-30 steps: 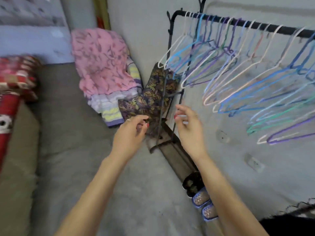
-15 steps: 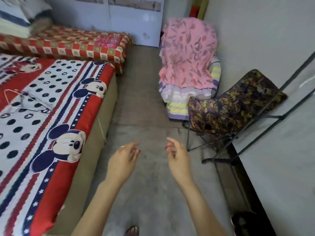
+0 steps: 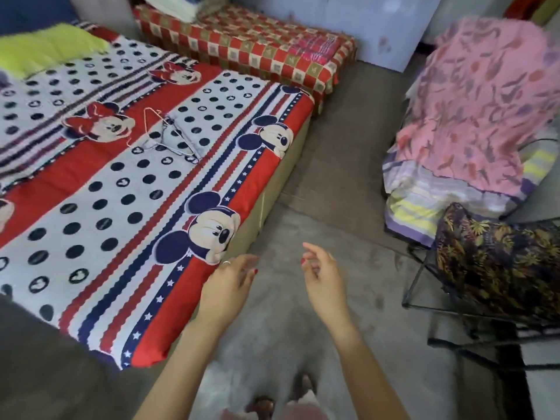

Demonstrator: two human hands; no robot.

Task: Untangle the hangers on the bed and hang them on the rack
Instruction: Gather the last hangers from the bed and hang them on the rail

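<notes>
Setting: a bedroom in a home. Low bed (image 3: 272,165) with a red, white and navy cartoon-mouse sheet; second mattress in a red checked cover (image 3: 242,47) along the far wall. Folding chair with a dark floral fabric seat (image 3: 491,262) beside a pile of pink and striped cloths (image 3: 472,110) (bare grey floor between).

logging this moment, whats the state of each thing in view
hangers: tangled together, lying on the bed, untouched
bed: covered with a cartoon sheet
left hand: empty, fingers relaxed
right hand: empty, fingers loosely curled
folding chair: unfolded, standing on the floor
pink cloth: draped over a pile
</notes>
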